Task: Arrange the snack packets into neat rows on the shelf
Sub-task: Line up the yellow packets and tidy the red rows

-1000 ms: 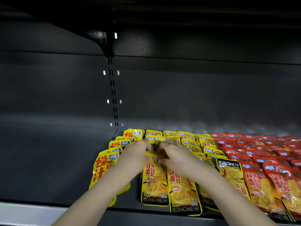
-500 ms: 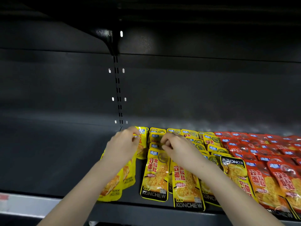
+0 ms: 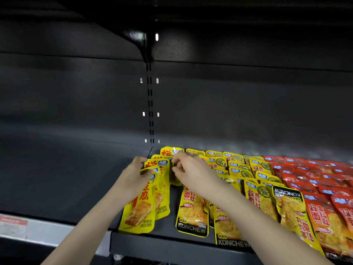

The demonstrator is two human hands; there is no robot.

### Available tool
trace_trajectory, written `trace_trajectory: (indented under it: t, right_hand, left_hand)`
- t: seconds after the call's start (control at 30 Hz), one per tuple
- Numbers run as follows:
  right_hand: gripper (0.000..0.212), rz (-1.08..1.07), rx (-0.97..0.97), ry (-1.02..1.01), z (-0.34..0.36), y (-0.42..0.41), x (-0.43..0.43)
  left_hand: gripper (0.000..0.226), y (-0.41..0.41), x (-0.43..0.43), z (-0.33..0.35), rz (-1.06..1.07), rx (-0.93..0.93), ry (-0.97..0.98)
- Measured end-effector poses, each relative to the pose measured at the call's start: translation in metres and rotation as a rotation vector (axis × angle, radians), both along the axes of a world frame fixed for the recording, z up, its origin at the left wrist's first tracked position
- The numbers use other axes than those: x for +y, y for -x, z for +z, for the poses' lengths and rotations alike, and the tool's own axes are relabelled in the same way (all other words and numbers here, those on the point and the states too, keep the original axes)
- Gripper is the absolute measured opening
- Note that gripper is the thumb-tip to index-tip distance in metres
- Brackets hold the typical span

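Yellow snack packets point(image 3: 193, 213) lie in overlapping rows on a dark shelf point(image 3: 166, 228), with red packets point(image 3: 322, 217) in rows to their right. At the left end of the rows is a column of yellow tofu packets point(image 3: 141, 209). My left hand point(image 3: 133, 178) grips the top of this column's front packets from the left. My right hand point(image 3: 193, 173) pinches the top edge of a yellow packet in the neighbouring column, hiding that packet's upper part. One yellow packet point(image 3: 288, 205) near the red ones lies upside down.
The shelf's left section point(image 3: 63, 175) is bare dark metal. A slotted upright point(image 3: 150, 104) runs up the back wall above the packets. A price strip point(image 3: 28, 226) lines the front edge at lower left. An upper shelf point(image 3: 191, 12) overhangs.
Both hands moved from the middle yellow column to the left. The tofu column at the left end has been gathered and straightened under my left hand.
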State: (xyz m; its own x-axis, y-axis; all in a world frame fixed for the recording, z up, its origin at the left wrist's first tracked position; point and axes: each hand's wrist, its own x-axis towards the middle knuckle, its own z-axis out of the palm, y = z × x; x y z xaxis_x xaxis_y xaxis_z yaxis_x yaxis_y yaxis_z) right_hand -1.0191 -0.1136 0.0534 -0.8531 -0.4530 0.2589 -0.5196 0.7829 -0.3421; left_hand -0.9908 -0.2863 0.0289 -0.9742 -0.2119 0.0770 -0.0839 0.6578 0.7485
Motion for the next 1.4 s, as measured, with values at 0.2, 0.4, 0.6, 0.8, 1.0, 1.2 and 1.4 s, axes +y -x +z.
trace_trajectory:
  t: [0.2, 0.4, 0.6, 0.8, 1.0, 1.2, 1.4]
  right_hand:
    - [0.031, -0.032, 0.001, -0.109, -0.008, 0.001, -0.019]
    - [0.03, -0.07, -0.01, -0.132, -0.01, 0.007, -0.018]
    - [0.035, -0.144, 0.039, -0.206, -0.011, 0.009, -0.014]
    - [0.036, -0.224, 0.063, -0.18, -0.01, 0.018, -0.011]
    - [0.028, -0.241, 0.046, -0.166, -0.005, 0.03, -0.008]
    - [0.027, -0.24, 0.047, -0.163, -0.006, 0.033, -0.008]
    - [0.03, -0.254, 0.03, -0.168, -0.005, 0.037, -0.009]
  left_hand:
    - [0.04, -0.006, 0.012, -0.006, -0.018, 0.084, 0.033]
    - [0.043, -0.004, 0.022, -0.005, -0.031, 0.083, 0.056]
    - [0.044, 0.0, 0.028, -0.003, -0.049, 0.079, 0.053]
    - [0.043, -0.001, 0.03, -0.005, -0.035, 0.098, -0.018]
    - [0.045, -0.001, 0.037, -0.002, -0.054, 0.091, -0.02]
    - [0.047, 0.0, 0.043, 0.0, -0.097, 0.065, 0.025]
    - [0.043, 0.005, 0.028, 0.01, -0.135, -0.012, -0.058]
